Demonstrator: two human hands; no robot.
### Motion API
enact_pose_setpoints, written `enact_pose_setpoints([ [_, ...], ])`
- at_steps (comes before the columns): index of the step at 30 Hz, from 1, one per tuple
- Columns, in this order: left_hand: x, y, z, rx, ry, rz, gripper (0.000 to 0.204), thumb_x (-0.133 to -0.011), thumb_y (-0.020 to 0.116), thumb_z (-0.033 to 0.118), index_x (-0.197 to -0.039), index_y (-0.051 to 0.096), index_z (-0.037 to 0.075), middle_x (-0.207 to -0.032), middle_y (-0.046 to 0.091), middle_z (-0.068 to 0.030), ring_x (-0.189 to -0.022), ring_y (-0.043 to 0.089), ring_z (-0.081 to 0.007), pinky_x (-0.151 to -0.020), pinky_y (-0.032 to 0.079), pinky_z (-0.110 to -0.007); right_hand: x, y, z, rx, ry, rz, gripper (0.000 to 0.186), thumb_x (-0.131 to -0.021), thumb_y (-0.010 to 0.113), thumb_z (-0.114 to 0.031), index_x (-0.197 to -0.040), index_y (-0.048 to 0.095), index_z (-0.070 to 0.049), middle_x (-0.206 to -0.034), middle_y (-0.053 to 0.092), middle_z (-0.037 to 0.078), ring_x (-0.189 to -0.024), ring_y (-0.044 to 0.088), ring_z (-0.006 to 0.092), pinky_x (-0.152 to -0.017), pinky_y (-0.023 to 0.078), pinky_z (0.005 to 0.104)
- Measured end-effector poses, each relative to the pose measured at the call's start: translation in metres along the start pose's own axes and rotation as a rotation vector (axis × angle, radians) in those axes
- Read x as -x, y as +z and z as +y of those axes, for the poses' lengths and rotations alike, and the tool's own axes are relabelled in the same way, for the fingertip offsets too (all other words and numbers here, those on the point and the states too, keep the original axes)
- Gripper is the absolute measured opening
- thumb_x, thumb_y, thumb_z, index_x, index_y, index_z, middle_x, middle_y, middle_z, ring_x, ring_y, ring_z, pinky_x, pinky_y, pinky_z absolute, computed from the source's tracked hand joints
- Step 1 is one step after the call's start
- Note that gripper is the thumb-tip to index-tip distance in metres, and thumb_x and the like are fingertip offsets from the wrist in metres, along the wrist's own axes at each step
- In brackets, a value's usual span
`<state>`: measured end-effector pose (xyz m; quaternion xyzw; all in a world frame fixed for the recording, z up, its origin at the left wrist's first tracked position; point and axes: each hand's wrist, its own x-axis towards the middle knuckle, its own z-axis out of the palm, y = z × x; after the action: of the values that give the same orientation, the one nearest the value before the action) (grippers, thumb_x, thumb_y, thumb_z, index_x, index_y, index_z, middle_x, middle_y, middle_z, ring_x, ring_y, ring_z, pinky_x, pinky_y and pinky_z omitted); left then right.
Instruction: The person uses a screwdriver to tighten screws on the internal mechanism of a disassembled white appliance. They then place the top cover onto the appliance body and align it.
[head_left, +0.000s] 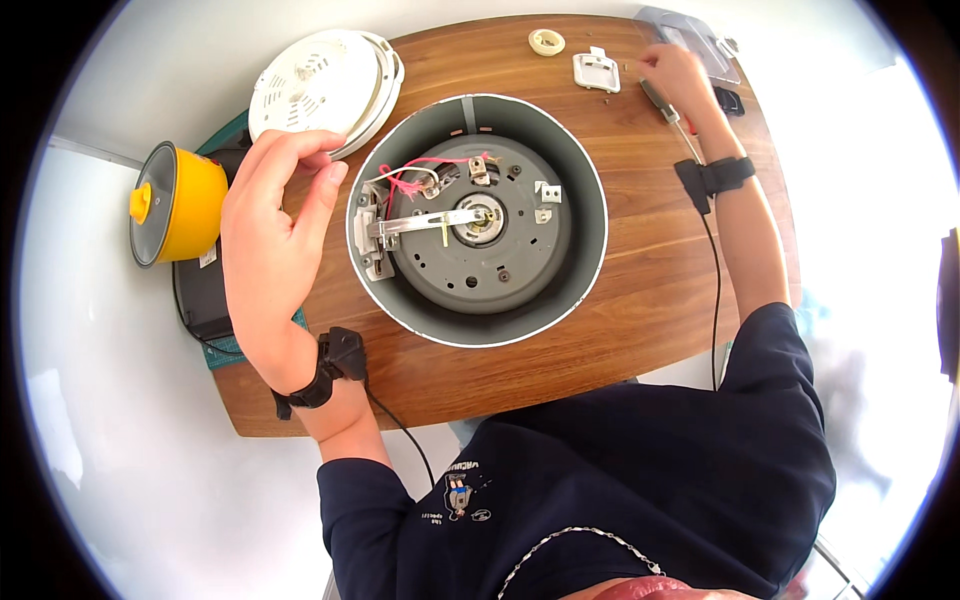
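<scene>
A grey round cooker shell (575, 215) stands open on the wooden table (640, 300), showing a grey heating plate, a metal bracket and pink wires inside. My left hand (270, 235) hovers just left of the shell's rim, fingers curled and apart, holding nothing. My right hand (678, 75) reaches to the far right of the table with a screwdriver (662, 103) under its palm, fingertips down by small parts near a clear plastic tray (690, 35). Both wrists wear black bands with cables.
A white round lid (320, 85) lies at the back left. A yellow pot with a glass lid (180, 205) sits off the table's left edge. A white latch piece (596, 72) and a small cream ring (546, 42) lie at the back.
</scene>
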<state>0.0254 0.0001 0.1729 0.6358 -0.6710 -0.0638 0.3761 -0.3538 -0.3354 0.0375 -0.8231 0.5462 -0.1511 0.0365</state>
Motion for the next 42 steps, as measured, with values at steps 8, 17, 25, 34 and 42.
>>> enact_pose_setpoints([
  [8, -0.001, 0.001, -0.003, 0.002, -0.006, -0.031, 0.016, -0.095, 0.068, 0.003, -0.111, 0.068, -0.001, -0.096, 0.064, -0.0071, -0.088, 0.061, -0.0173, -0.084, 0.049, -0.029, 0.041, 0.017, -0.05, -0.108, 0.034, -0.151, 0.024, -0.087, 0.076, -0.028, -0.091, 0.076, -0.005, -0.09, 0.076, 0.016, -0.093, 0.071, 0.0356, -0.084, 0.056, 0.0446],
  [17, 0.0, 0.005, -0.001, 0.031, 0.014, -0.006, 0.018, -0.09, 0.071, 0.0, -0.107, 0.07, 0.003, -0.093, 0.064, -0.0082, -0.086, 0.065, -0.0203, -0.079, 0.053, -0.032, 0.043, 0.019, -0.051, -0.083, 0.017, -0.153, 0.018, -0.09, 0.073, -0.023, -0.095, 0.077, -0.006, -0.089, 0.075, 0.017, -0.091, 0.071, 0.0351, -0.082, 0.055, 0.046],
  [25, -0.002, 0.006, -0.002, 0.021, 0.022, 0.0, 0.017, -0.089, 0.072, 0.0, -0.106, 0.07, 0.003, -0.092, 0.064, -0.0082, -0.085, 0.065, -0.0214, -0.08, 0.053, -0.032, 0.047, 0.01, -0.053, -0.223, 0.037, -0.106, 0.02, -0.088, 0.069, -0.02, -0.1, 0.078, -0.006, -0.089, 0.076, 0.016, -0.087, 0.072, 0.034, -0.082, 0.056, 0.0421],
  [34, -0.005, 0.024, -0.001, 0.043, -0.014, -0.058, 0.015, -0.088, 0.073, 0.003, -0.103, 0.07, 0.005, -0.089, 0.063, -0.0068, -0.085, 0.066, -0.0227, -0.078, 0.053, -0.036, 0.063, -0.032, -0.111, -0.483, 0.049, -0.055, 0.022, -0.091, 0.074, -0.024, -0.104, 0.079, -0.007, -0.088, 0.077, 0.007, -0.072, 0.066, 0.0178, -0.072, 0.054, 0.0325],
  [42, 0.002, 0.037, 0.009, 0.072, 0.111, -0.044, 0.02, -0.089, 0.071, -0.001, -0.109, 0.072, 0.003, -0.101, 0.065, -0.0069, -0.088, 0.067, -0.0184, -0.076, 0.054, -0.03, 0.113, -0.122, -0.19, -0.649, -0.084, -0.168, 0.014, -0.092, 0.076, -0.018, -0.102, 0.08, -0.008, -0.077, 0.067, -0.002, -0.066, 0.054, 0.0038, -0.06, 0.045, 0.0241],
])
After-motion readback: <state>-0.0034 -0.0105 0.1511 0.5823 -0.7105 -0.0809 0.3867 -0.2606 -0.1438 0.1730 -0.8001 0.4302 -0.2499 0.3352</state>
